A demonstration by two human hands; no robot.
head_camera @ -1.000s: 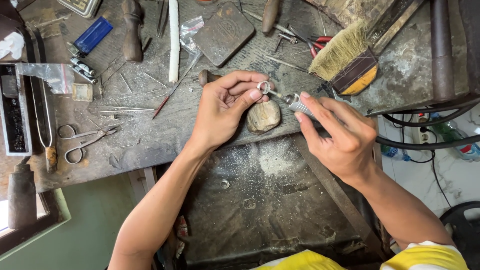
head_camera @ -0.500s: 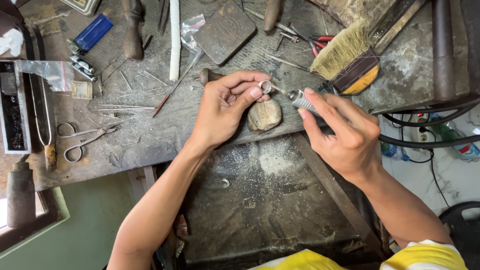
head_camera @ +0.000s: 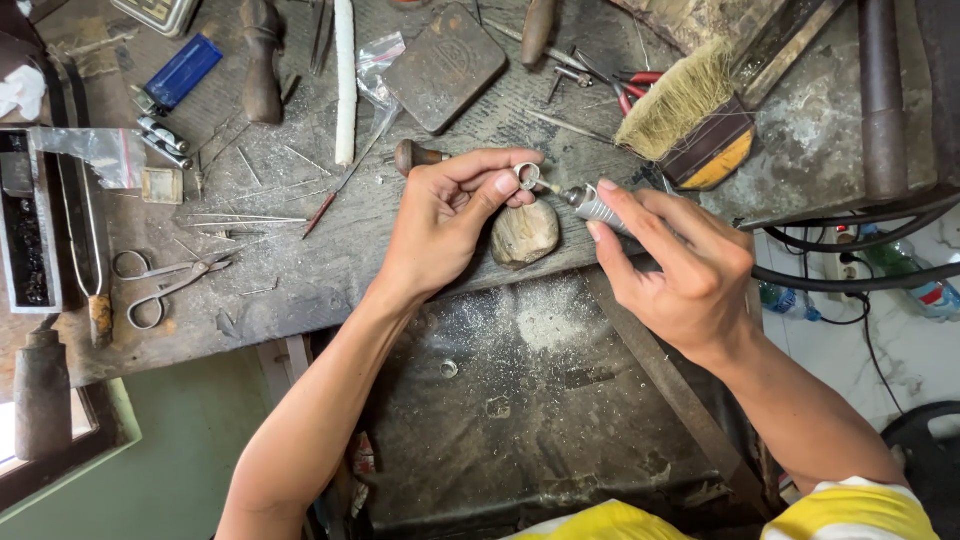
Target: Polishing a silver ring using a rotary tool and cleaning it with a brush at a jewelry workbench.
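Observation:
My left hand [head_camera: 445, 220] pinches a small silver ring [head_camera: 527, 177] between thumb and fingers, just above a worn wooden bench peg [head_camera: 524, 234] at the bench edge. My right hand [head_camera: 675, 265] grips a metal rotary handpiece [head_camera: 592, 206] like a pen. Its thin bit points left and touches the ring. A black hose [head_camera: 850, 275] runs off to the right from behind my right hand.
The grey workbench [head_camera: 300, 270] holds scissors [head_camera: 165, 285], a blue lighter [head_camera: 180, 72], a white stick [head_camera: 345, 80], a dark square plate [head_camera: 445, 65], a bristle brush [head_camera: 690, 110], red-handled pliers [head_camera: 635, 90] and several thin needles. A dusty catch tray [head_camera: 530, 400] lies below.
My right hand has drawn the handpiece slightly right and back toward the ring. My left hand has kept the ring over the peg with only small finger shifts.

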